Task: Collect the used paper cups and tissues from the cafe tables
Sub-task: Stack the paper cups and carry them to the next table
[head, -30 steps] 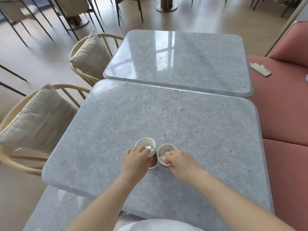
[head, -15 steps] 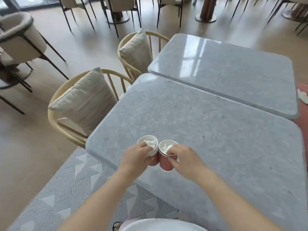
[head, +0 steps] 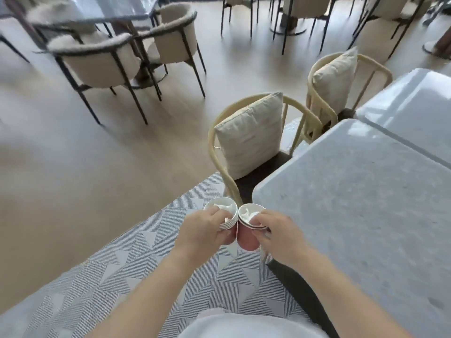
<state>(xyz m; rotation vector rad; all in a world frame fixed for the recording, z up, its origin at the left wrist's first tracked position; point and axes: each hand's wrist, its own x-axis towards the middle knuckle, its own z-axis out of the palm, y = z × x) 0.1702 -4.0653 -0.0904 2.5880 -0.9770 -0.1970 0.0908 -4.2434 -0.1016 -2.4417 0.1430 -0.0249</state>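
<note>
The left hand (head: 202, 230) and right hand (head: 278, 232) each grip a cup stack, low centre of frame.
Fingers curl round the left cup stack (head: 226, 217) and the right cup stack (head: 247, 230), which touch side by side, crumpled tissue (head: 222, 206) inside each. They are held above the patterned rug (head: 127, 276), just left of the corner of the grey table (head: 366, 215), below a cushioned chair (head: 251, 135).

Left hand (head: 202, 230) and right hand (head: 278, 234) each grip stacked paper cups (head: 247, 219).
</note>
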